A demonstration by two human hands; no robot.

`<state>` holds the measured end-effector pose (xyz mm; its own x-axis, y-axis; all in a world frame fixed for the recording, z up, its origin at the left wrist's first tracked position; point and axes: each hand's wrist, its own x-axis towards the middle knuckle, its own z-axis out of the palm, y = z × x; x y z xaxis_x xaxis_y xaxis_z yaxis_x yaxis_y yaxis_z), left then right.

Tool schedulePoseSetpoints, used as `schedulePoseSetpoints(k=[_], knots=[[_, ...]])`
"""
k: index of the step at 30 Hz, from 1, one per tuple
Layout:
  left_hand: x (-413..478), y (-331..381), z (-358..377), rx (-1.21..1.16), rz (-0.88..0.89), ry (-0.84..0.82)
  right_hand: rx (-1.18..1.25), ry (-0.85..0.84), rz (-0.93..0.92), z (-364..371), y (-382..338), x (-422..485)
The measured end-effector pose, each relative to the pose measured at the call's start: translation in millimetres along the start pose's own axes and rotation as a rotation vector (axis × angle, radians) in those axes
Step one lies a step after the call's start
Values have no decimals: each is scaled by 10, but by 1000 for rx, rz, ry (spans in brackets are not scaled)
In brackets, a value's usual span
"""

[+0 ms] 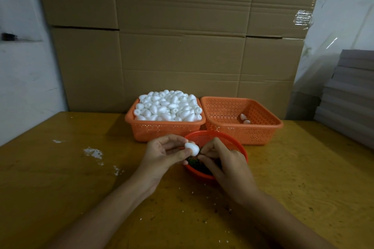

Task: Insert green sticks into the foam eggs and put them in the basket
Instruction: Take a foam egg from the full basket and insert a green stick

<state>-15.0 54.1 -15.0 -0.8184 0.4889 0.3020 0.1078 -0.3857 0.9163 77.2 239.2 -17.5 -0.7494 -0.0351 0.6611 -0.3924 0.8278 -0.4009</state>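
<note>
My left hand (164,153) pinches a white foam egg (192,148) above the rim of a round red bowl (240,148). Dark green sticks (193,161) lie in that bowl. My right hand (224,159) pinches a green stick at the egg's right end; the stick is mostly hidden by my fingers. Behind, an orange basket (162,130) is heaped with foam eggs (168,105). To its right a second orange basket (261,131) holds two eggs (245,119).
A wall of cardboard boxes (178,36) stands behind the baskets. Grey flat sheets (350,95) are stacked at the right edge. White foam crumbs (93,152) dot the wooden table (81,178) on the left.
</note>
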Motion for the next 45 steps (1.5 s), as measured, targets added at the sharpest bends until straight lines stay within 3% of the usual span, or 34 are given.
schedulePoseSetpoints(k=[6,14,26,45], knots=[[-37,70,38,116,108,-101,-29,-16,26,2,-32,-11],[-68,38,105,238,195,-115,32,-14,143,3,-68,-11],[-77,45,105,318,222,-144,53,44,160,1,-91,-12],[-47,20,93,253,186,-60,146,56,169,10,-187,-43]])
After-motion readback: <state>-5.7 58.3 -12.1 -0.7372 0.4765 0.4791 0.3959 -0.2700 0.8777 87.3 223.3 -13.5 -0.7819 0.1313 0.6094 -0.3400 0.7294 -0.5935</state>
